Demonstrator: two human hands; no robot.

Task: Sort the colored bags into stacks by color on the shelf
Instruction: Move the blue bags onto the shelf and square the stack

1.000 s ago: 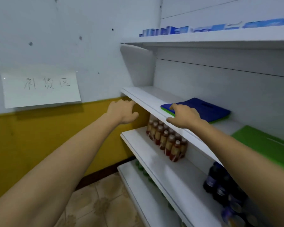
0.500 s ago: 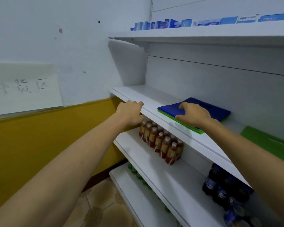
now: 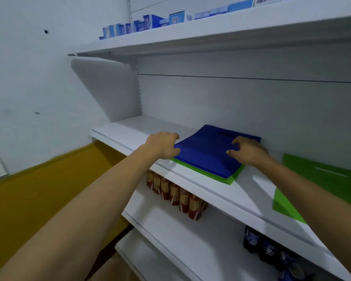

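The blue bag [image 3: 207,153] lay flat on the middle shelf [image 3: 130,128], topmost on a small pile, with green bags [image 3: 228,178] showing under its front edge. It sat skewed to the shelf lip, with one corner pointing left and its handle slot toward the back wall.

The left grip [image 3: 160,147] was at that left corner, fingers curled round the fabric edge and apparently pinching it. The right grip [image 3: 249,152] sat on the bag's right side, thumb and fingers bent claw-like onto the top face; whether it had gathered any cloth could not be told. So the bag lay between the two grips and touched both, spanning them crosswise.

The separate green stack [image 3: 322,179] lay well apart to the right on the same shelf, nearer the right arm. Judging from this, the coming move would lift the blue bag clear of the green ones beneath, and the bare shelf to the left looked like the likely spot for a blue pile.

The tier below held brown-red bottles [image 3: 180,197] and dark bottles [image 3: 267,246]. The top tier carried blue boxes [image 3: 142,25].
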